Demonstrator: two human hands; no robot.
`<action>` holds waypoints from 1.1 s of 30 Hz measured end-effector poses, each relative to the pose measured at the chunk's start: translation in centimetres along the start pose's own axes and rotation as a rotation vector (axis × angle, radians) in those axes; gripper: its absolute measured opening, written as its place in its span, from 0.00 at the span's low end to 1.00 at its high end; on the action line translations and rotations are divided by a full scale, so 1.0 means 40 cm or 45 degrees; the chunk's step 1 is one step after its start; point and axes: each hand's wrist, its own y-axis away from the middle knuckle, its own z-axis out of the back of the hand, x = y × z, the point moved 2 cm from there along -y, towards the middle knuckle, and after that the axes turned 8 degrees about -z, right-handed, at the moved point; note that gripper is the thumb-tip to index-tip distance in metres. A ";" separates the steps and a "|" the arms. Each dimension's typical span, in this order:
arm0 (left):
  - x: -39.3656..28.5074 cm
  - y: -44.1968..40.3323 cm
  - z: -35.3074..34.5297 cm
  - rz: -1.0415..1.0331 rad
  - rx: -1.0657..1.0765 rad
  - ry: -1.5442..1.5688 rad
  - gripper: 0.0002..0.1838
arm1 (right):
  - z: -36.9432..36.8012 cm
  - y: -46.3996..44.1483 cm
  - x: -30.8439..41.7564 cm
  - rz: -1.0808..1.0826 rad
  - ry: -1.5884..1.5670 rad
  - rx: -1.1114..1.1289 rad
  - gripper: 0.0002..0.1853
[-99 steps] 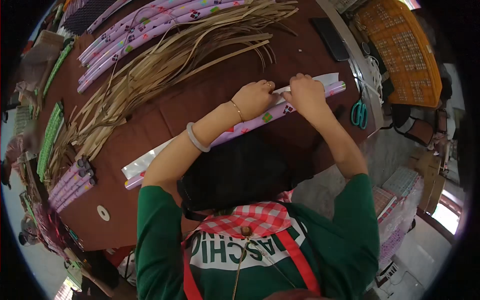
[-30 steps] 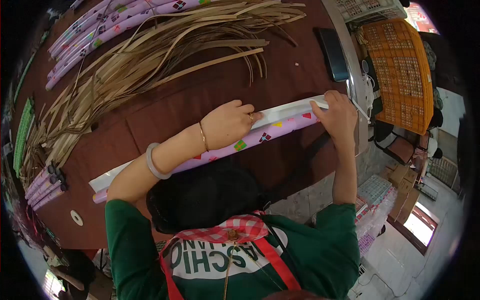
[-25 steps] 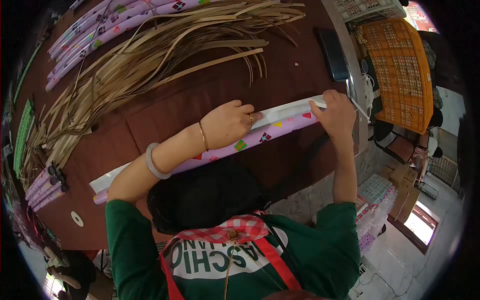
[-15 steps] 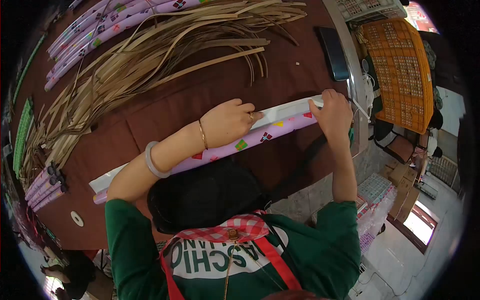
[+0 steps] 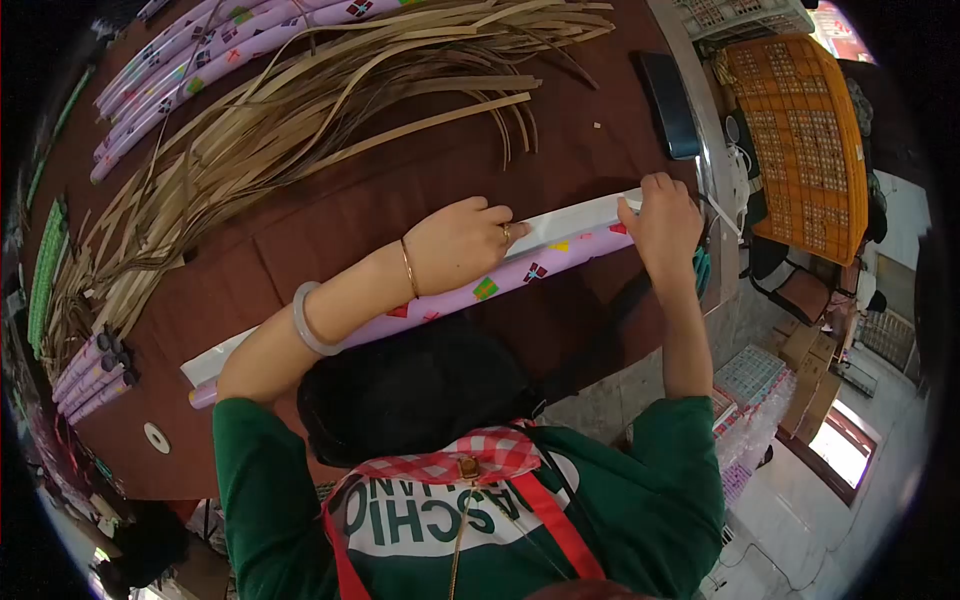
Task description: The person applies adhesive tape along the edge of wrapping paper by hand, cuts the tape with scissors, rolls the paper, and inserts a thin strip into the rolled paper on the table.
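A long lilac tube of patterned paper (image 5: 485,289) lies slantwise across the brown cloth, its white inner edge (image 5: 575,219) showing along the far side. My left hand (image 5: 462,243), with a ring and two bangles, is closed over the middle of the tube, its fingers curled on the white edge. Near the right end, my right hand (image 5: 665,220) grips the paper, thumb on the near side and fingers bent over the far side. That end of the tube is partly hidden behind the hand. A black bag (image 5: 410,390) sits between the tube and my body.
Brown strips (image 5: 300,120) and more lilac tubes (image 5: 240,60) lie at the back left. A dark phone-like slab (image 5: 668,105), teal-handled scissors (image 5: 702,270) and a white roll (image 5: 156,437) are on the table (image 5: 590,150). An orange crate (image 5: 800,140) stands right.
Since the oldest frame, my hands have moved apart, my right hand sliding toward the tube's right end. The camera view has shifted. In the last second, my right hand has moved only slightly.
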 end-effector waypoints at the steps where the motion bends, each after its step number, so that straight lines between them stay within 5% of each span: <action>1: 0.002 -0.002 0.004 -0.016 -0.023 0.007 0.11 | 0.002 -0.002 0.001 -0.002 -0.001 0.001 0.13; 12: 0.026 -0.082 0.006 0.098 -0.044 0.217 0.17 | -0.001 -0.002 0.003 -0.025 0.032 0.041 0.14; 24: 0.022 -0.173 -0.020 0.051 0.161 0.089 0.10 | -0.016 0.007 -0.004 -0.074 -0.051 -0.029 0.14; 29: 0.037 -0.243 -0.065 0.018 -0.215 0.031 0.08 | -0.017 0.011 -0.005 -0.082 -0.045 -0.046 0.15; 33: 0.039 -0.275 -0.101 0.037 -0.185 0.068 0.08 | -0.024 0.011 -0.010 -0.059 -0.071 -0.049 0.16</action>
